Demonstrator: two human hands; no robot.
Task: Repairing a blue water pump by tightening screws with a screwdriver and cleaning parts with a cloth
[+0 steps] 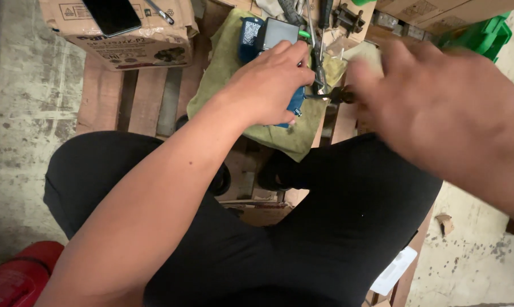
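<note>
Head view looks down past black-trousered knees to a wooden pallet on a stained concrete floor. A cardboard box with a dark phone on top sits at the far left of the pallet; green plastic crates show at the far right. On the slats lies an olive cloth, and on it a blue device — the left hand lies over it, fingers curled down around its body. Loose hand tools lie just beyond. Right hand is blurred, fingers loosely spread; whether it grips the dark tool handle beside the device, I cannot tell. Pressing the device flat into the cloth would likely steady it — keeping the tool square to it matters most.
</note>
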